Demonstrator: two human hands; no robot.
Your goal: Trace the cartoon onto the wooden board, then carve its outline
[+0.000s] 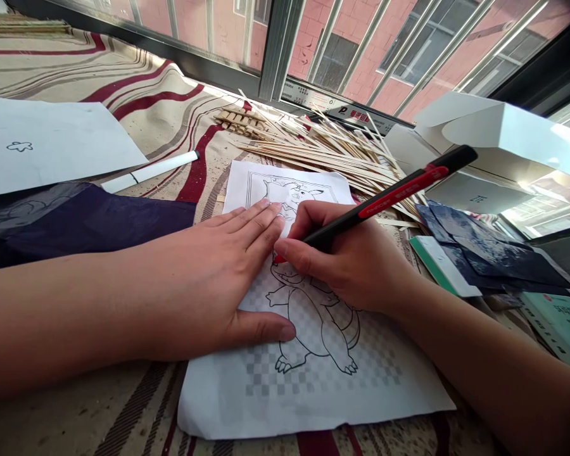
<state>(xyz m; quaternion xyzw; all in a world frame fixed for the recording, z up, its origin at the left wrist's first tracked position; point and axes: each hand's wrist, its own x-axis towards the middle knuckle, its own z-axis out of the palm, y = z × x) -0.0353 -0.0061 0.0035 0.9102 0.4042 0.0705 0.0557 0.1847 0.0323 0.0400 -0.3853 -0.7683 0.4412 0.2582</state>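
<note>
A white paper sheet (247, 415) printed with black-outlined cartoon figures lies in front of me. On it, the lower figure (308, 320) stands over a faint grey checkered pattern, and a smaller framed drawing shows higher up. My left hand (247, 253) rests flat on the sheet's left side, fingers stretched out and thumb apart. My right hand (351, 259) grips a black and red pen (394, 196), its upper end slanting up to the right. The pen's tip is by the lower figure's head, mostly hidden behind my fingers.
Many thin wooden sticks (327, 145) lie toward the window. At left are a white sheet (57, 139), a white marker (152, 171) and dark blue paper (85, 218). A white box (479, 133), dark blue sheets (498, 247) and a green book (560, 323) sit at right. The striped cloth (123, 405) lies underneath.
</note>
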